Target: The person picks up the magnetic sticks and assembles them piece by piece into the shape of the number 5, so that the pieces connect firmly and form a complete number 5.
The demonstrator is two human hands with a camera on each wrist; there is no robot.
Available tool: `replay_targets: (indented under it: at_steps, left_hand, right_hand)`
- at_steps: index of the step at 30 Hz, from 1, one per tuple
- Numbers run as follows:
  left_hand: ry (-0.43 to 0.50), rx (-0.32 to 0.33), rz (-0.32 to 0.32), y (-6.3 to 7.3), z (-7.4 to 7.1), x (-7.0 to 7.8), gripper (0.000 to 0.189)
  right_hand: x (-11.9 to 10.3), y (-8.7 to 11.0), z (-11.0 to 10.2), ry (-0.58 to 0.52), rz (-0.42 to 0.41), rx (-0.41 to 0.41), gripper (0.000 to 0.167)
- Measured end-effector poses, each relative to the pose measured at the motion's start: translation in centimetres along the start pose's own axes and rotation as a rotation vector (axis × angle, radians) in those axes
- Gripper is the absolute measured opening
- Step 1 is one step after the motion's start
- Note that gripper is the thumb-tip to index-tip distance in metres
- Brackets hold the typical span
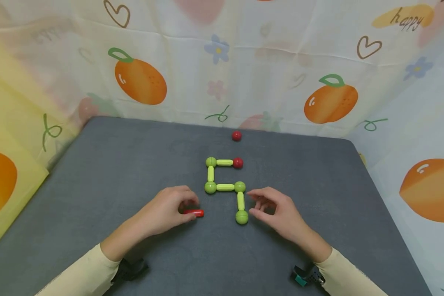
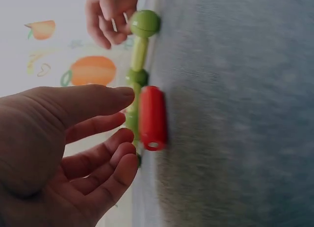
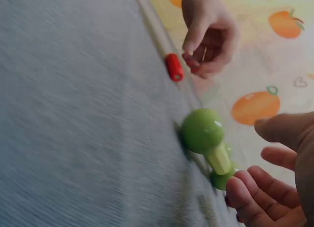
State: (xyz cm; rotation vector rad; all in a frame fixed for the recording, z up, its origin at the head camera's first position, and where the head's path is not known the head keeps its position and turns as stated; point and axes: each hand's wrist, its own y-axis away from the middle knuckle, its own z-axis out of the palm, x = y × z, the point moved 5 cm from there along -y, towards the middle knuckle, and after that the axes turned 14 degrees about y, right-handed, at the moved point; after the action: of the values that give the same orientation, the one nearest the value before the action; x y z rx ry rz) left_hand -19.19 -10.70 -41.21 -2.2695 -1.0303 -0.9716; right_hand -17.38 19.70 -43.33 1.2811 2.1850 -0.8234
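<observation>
A short red rod (image 2: 153,118) with a hole in its end lies on the grey table (image 1: 133,152). My left hand (image 1: 170,209) is right above it, thumb and bent fingers spread apart, with no grip on the rod. In the middle stands a zigzag of light green rods (image 1: 225,187) and green balls (image 1: 241,217), ending at a red ball (image 1: 238,163) at the top right. My right hand (image 1: 275,211) hovers by the chain's near right end, its fingers loosely bent and holding nothing. Its fingertips come near the lowest green ball.
A loose red ball (image 1: 237,135) sits near the table's far edge. Behind and at the sides hangs a curtain (image 1: 259,82) printed with oranges. Dark wrist devices (image 1: 129,270) are worn beneath both sleeves.
</observation>
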Motion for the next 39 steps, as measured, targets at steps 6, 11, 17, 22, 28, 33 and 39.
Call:
replay_targets:
  at_steps: [6,11,17,22,28,33,39]
  left_hand:
    - [-0.04,-0.007,-0.019,0.5,0.8,-1.1,0.023]
    - [-0.033,-0.025,-0.008,0.3,1.1,-1.2,0.019]
    - [-0.022,-0.051,0.018,-0.2,1.6,-1.0,0.018]
    - [-0.013,-0.057,0.018,-0.4,1.9,-0.9,0.017]
    - [0.004,-0.06,0.017,-1.1,2.2,-0.3,0.015]
    - [0.007,-0.059,0.037,-1.8,2.6,0.8,0.014]
    - [0.028,-0.088,0.059,-2.6,3.9,1.6,0.015]
  right_hand:
    - [-0.2,0.9,1.9,-0.028,-0.053,-0.023,0.041]
    - [0.0,1.2,2.7,-0.044,-0.104,-0.037,0.039]
    - [0.3,1.3,2.9,-0.023,-0.107,-0.055,0.038]
    - [0.4,1.3,2.9,0.006,-0.137,-0.046,0.038]
    - [0.3,1.1,2.8,0.007,-0.176,-0.028,0.038]
    - [0.4,1.0,2.8,-0.015,-0.194,-0.021,0.037]
    - [0.4,1.0,2.8,-0.023,-0.182,-0.026,0.036]
